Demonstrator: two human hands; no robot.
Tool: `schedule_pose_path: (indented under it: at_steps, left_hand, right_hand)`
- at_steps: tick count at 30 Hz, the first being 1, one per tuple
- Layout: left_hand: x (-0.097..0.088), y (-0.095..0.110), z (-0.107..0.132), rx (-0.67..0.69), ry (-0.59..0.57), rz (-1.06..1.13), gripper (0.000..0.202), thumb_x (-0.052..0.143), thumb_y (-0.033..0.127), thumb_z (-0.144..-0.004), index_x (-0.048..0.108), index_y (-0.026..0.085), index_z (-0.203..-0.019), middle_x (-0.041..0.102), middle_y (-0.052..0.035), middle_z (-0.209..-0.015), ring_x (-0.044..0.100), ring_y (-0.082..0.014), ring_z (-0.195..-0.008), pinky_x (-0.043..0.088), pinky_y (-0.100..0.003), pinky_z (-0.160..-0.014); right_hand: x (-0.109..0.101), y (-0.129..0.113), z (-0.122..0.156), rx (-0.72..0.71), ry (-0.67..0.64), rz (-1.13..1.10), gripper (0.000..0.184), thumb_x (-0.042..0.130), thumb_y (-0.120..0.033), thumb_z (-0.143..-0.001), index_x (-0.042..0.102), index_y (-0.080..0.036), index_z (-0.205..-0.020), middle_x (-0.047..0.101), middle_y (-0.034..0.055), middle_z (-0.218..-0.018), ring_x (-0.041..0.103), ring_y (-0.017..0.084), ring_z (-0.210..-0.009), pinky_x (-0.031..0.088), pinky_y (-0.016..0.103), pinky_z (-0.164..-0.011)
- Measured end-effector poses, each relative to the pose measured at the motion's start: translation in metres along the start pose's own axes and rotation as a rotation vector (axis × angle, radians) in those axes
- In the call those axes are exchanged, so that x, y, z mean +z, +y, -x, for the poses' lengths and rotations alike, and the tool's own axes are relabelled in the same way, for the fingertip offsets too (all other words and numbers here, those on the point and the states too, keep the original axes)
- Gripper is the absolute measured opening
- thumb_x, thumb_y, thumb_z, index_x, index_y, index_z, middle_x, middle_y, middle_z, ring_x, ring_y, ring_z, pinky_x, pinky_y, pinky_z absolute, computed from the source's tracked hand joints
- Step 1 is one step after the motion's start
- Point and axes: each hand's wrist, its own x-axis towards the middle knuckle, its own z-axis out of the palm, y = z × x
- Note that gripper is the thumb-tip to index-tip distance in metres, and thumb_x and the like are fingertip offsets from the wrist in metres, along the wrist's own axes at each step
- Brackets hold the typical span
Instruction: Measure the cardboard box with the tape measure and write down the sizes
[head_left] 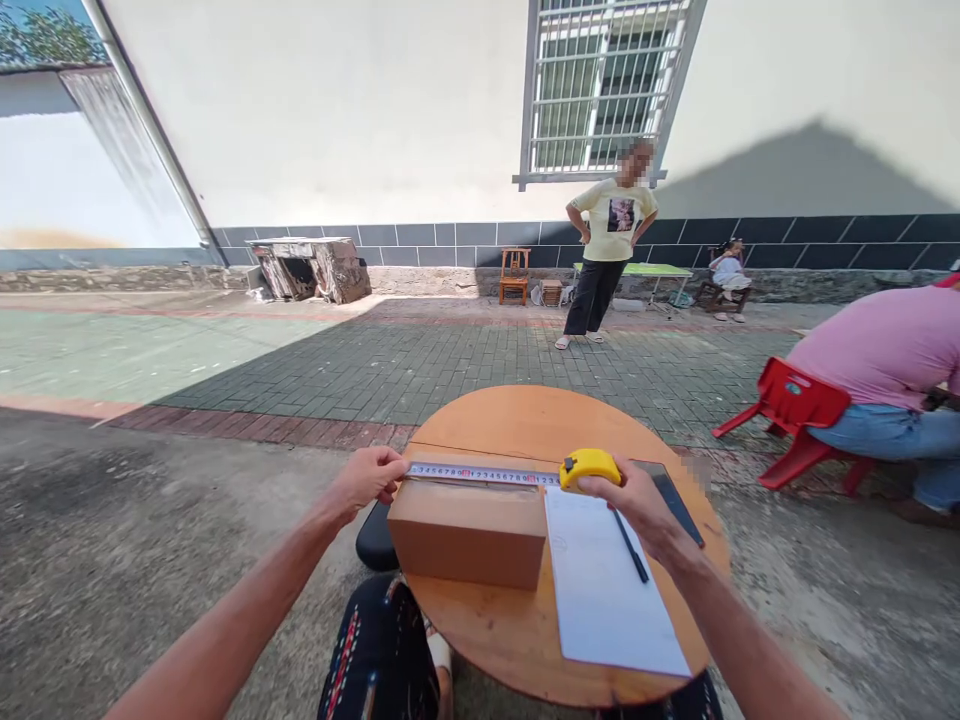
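Okay so, a silver tape blade (pixel 487 476) is stretched along the far top edge of a brown cardboard box (pixel 465 543), which is set on the left part of the round wooden bench (pixel 525 410). The blade's end is pinched between thumb and fingers of the left hand (pixel 371 477), and the yellow tape case (pixel 586 464) is gripped in the right hand (pixel 632 502), out past the box's right end. Whether the cardboard is actually touched by the blade can't be told from here. If the left pinch were loosened, the end could be whipped back toward the case. A skewed reading could be caused by the blade being bowed or slanted off that edge. The black pen (pixel 631 548) is laid on the sheet of paper (pixel 615 620) near the right wrist, so it could be knocked by a careless elbow-drop
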Motion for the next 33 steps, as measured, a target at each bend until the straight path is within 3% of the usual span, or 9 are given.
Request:
schedule_pose_path:
  at_steps: [8,17,24,28,33]
  left_hand:
    - [0.000,-0.006,-0.001,-0.036,-0.065,0.007,0.048,0.071,0.055,-0.056,0.062,0.015,-0.081,0.058,0.0020,-0.060,0.054,-0.0127,-0.052,0.042,-0.023,-0.046]
    - [0.000,-0.008,0.000,-0.039,-0.105,0.001,0.053,0.070,0.066,-0.050,0.060,0.018,-0.070,0.054,0.0029,-0.054,0.051,-0.0138,-0.051,0.039,-0.024,-0.048]
    - [-0.005,-0.021,-0.012,-0.080,-0.131,-0.047,0.066,0.070,0.072,-0.051,0.064,0.017,-0.087,0.056,0.0021,-0.059,0.051,-0.0146,-0.056,0.040,-0.024,-0.051]
    - [-0.005,-0.012,-0.005,-0.075,-0.142,-0.068,0.063,0.069,0.071,-0.051,0.064,0.016,-0.082,0.059,0.0012,-0.061,0.053,-0.0146,-0.057,0.042,-0.025,-0.053]
    - [0.002,-0.009,-0.005,-0.069,-0.069,-0.073,0.055,0.068,0.070,-0.048,0.054,0.018,-0.059,0.055,0.0014,-0.052,0.052,-0.0145,-0.052,0.040,-0.025,-0.050]
  right_hand:
    - [-0.002,0.000,-0.002,0.003,-0.049,-0.002,0.037,0.073,-0.035,-0.073,0.065,-0.016,-0.103,0.071,0.0015,-0.087,0.060,0.016,-0.076,0.043,0.027,-0.065]
    - [-0.003,-0.014,0.007,0.027,-0.026,0.025,0.036,0.073,-0.032,-0.069,0.065,-0.016,-0.101,0.068,0.0009,-0.084,0.058,0.015,-0.073,0.040,0.023,-0.057]
    - [0.000,-0.016,0.008,0.020,-0.060,-0.030,0.036,0.076,-0.029,-0.063,0.067,-0.016,-0.096,0.068,-0.0001,-0.081,0.059,0.015,-0.072,0.043,0.025,-0.062]
    - [-0.001,-0.006,0.005,0.009,-0.072,-0.023,0.043,0.077,-0.033,-0.066,0.064,-0.017,-0.104,0.070,0.0030,-0.093,0.062,0.018,-0.083,0.046,0.027,-0.070]
    - [-0.001,-0.006,0.005,-0.001,-0.090,0.037,0.043,0.076,-0.038,-0.069,0.064,-0.015,-0.103,0.070,0.0040,-0.089,0.062,0.018,-0.077,0.047,0.028,-0.065]
